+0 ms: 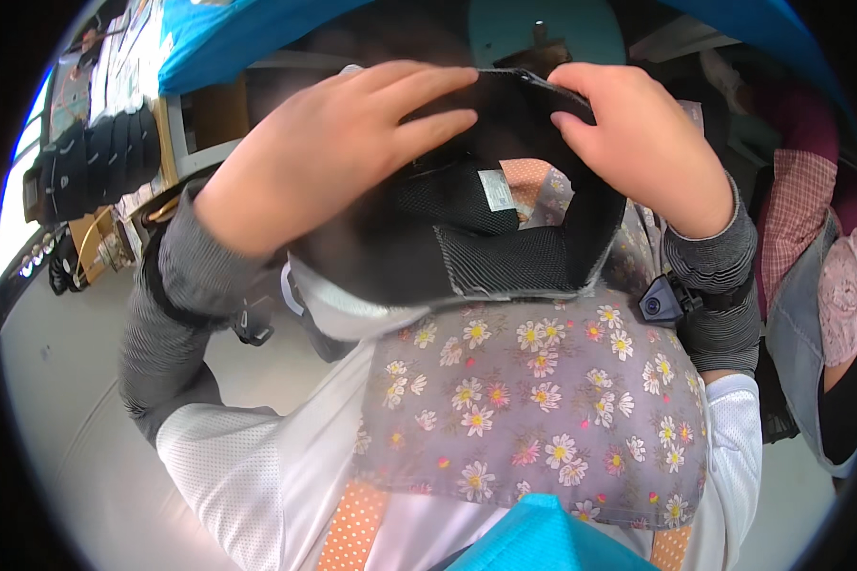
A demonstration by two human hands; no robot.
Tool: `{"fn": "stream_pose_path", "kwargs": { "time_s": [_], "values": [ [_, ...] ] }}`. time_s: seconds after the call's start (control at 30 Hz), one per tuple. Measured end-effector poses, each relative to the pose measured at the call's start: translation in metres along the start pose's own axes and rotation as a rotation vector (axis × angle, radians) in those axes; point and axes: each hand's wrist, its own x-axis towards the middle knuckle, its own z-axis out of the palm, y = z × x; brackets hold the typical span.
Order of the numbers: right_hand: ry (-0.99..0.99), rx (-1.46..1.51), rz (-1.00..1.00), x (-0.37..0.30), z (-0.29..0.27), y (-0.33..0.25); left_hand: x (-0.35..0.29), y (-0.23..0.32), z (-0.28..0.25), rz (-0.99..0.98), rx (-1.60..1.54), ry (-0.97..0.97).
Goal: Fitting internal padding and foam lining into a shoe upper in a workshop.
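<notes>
A black piece of sewn mesh fabric (514, 262), with a pale label (496, 190) inside, hangs open in front of my flowered apron (543, 400). My left hand (343, 143) lies over its upper left side, finger and thumb at the top edge. On the other side, my right hand (633, 128) grips the upper rim between thumb and forefinger. Through an opening in the fabric, an orange dotted cloth and flowered cloth show. The other fingers of both hands are mostly hidden, and the fabric's left part is blurred.
Several black pieces (100, 157) lie in a row at the far left, beside a brown carton (91, 247). A round teal stool seat (543, 38) stands ahead. At the right sits another person in a checked sleeve (799, 209). Blue cloth (248, 33) hangs at upper left.
</notes>
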Motion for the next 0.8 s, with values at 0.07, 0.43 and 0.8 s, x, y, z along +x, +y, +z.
{"fn": "stream_pose_path", "kwargs": {
  "time_s": [0.07,0.43,0.8],
  "values": [
    [-0.033,0.022,0.016,0.0,0.009,0.006,0.008,-0.007,0.022,-0.029,-0.065,0.132],
    [-0.357,0.489,0.342,0.007,-0.005,0.009,0.04,0.005,0.07,-0.004,-0.001,0.554],
    [-0.289,0.427,0.33,0.008,0.002,0.006,0.041,0.026,0.067,-0.149,-0.148,0.591]
  ]
}}
